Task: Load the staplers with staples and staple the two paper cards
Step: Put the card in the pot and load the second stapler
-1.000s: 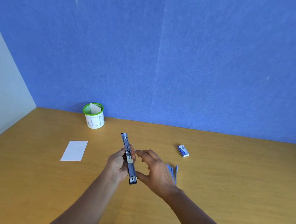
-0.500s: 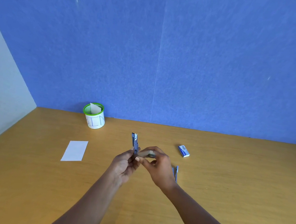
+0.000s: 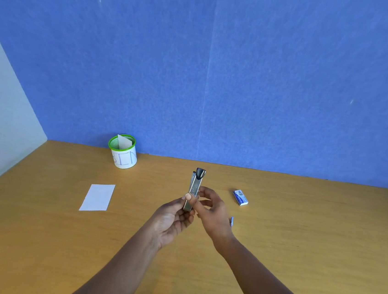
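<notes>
A slim metal stapler with a dark tip is held upright above the middle of the table, its top side toward me. My left hand grips its lower end from the left, thumb on its front. My right hand holds it from the right with curled fingers. A white paper card lies flat on the table to the left. A second card stands in the green-rimmed cup. A small staple box lies to the right. Behind my right hand, a bluish object is mostly hidden.
The green-rimmed white cup stands at the back left against the blue wall. A pale side wall closes the left edge. The wooden table stretches wide to the right and toward me.
The stapler, held open with its inside showing, has been closed and turned so its top faces me. Both hands have risen a little and drawn closer together.
</notes>
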Demonstrator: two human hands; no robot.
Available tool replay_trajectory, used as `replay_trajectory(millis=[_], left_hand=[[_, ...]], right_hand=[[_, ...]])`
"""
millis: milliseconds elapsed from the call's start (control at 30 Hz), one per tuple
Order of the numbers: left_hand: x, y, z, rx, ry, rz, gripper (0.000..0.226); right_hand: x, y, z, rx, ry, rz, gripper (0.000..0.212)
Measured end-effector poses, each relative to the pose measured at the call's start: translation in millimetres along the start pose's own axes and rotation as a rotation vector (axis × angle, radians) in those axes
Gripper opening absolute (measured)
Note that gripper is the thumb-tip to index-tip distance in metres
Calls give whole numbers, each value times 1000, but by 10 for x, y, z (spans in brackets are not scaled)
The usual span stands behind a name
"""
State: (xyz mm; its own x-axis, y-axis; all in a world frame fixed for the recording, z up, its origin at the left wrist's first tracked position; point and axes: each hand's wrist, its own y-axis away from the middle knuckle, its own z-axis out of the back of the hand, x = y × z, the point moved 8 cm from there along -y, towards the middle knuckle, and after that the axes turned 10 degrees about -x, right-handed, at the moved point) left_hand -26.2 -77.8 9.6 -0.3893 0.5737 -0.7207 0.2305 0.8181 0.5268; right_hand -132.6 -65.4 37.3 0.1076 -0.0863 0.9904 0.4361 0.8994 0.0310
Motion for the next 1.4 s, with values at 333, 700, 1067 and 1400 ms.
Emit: replay_trajectory(millis=[333,700,1067,1400], left_hand=[[-4,7,5,13,-127,-7,21],[-84,-64,238,-186,-248,-107,19],[-84,-11,-9,113,-51,-74,14],[-128,-18,41,22,-166,-173,25]], right_hand=[[1,75,-175,179,-176,-56,24],[-37,51,-113,109,19,97,3],[-108,27,-124,101,28,48,15],[-122,48,-161,127,108,109,25]])
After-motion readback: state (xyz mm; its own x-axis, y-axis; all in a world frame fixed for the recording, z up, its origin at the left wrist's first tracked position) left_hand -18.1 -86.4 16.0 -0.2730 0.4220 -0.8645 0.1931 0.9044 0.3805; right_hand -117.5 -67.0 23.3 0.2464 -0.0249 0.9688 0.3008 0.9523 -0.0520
